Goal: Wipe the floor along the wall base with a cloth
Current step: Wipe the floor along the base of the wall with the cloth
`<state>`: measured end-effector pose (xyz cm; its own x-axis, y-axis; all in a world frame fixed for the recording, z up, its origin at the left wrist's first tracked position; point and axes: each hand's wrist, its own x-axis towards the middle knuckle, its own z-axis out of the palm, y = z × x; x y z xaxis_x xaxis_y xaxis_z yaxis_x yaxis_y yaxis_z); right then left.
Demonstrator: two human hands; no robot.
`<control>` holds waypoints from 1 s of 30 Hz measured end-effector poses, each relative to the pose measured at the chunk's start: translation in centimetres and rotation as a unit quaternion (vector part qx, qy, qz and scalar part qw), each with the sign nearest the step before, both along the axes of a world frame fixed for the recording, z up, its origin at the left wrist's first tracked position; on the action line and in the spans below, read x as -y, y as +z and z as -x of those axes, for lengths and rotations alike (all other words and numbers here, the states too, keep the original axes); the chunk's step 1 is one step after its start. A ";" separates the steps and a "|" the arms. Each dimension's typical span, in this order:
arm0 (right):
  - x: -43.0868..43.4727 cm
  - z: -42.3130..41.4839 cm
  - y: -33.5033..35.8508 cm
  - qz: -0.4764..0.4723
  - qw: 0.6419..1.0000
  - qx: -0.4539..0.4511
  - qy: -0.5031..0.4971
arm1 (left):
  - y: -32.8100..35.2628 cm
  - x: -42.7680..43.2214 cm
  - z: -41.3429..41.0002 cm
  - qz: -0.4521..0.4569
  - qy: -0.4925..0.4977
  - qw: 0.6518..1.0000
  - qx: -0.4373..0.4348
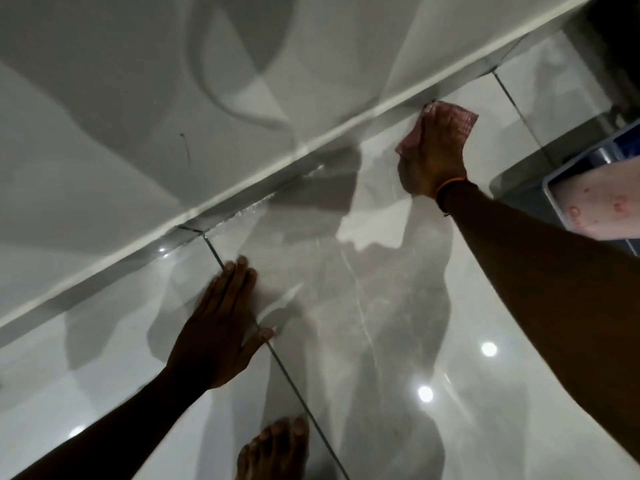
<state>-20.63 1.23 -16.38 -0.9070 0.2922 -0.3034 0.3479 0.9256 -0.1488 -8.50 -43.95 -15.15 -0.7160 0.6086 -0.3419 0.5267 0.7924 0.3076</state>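
My right hand (433,150) presses flat on a pink checked cloth (462,121) on the glossy grey floor tiles (363,306), right against the white wall base (277,161). The cloth shows past my fingers and beside my thumb. An orange band circles that wrist. My left hand (221,323) lies palm down on the floor, fingers spread over a dark grout line (294,386), a short way out from the wall base. It holds nothing. A wet streak (263,202) glistens along the base between the two hands.
A bare foot (273,452) rests on the tiles at the bottom middle. At the right edge stands a blue-rimmed object with a pale pink spotted surface (602,202). The white wall (138,98) fills the upper left. Ceiling lights reflect on the floor.
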 end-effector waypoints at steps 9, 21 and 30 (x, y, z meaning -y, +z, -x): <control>23.4 -7.3 0.7 0.082 0.977 -0.118 0.159 | 0.7 1.4 0.7 0.017 -0.045 0.999 0.010; 24.2 -6.5 0.6 0.068 0.884 -0.100 0.451 | 0.9 2.5 -0.9 0.025 -0.026 0.999 0.019; 26.2 -7.1 1.5 0.077 0.913 -0.078 0.393 | 0.7 2.6 -1.0 0.010 -0.028 1.000 0.011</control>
